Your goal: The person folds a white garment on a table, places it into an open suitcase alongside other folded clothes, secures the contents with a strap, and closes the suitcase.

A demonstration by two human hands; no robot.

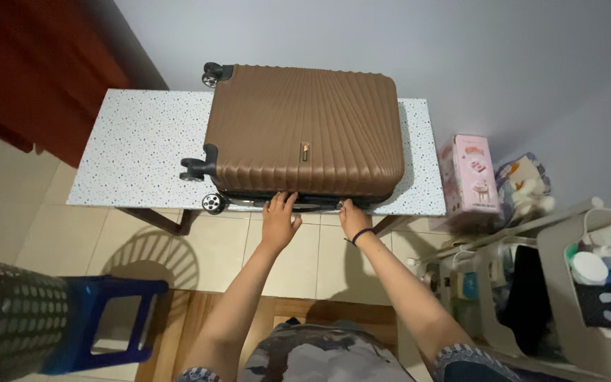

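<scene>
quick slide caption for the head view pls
Both hands, left hand and right hand, touch the near edge of a brown suitcase lying on a speckled table.

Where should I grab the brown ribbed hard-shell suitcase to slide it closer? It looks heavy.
Grip the near long edge of the brown ribbed hard-shell suitcase, from the front, where both hands already rest. It lies flat with its wheels pointing left.

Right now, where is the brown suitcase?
In the head view, the brown suitcase lies flat on the speckled table by the wall, wheels to the left, with both hands at its near edge and a pink box to its right.
</scene>
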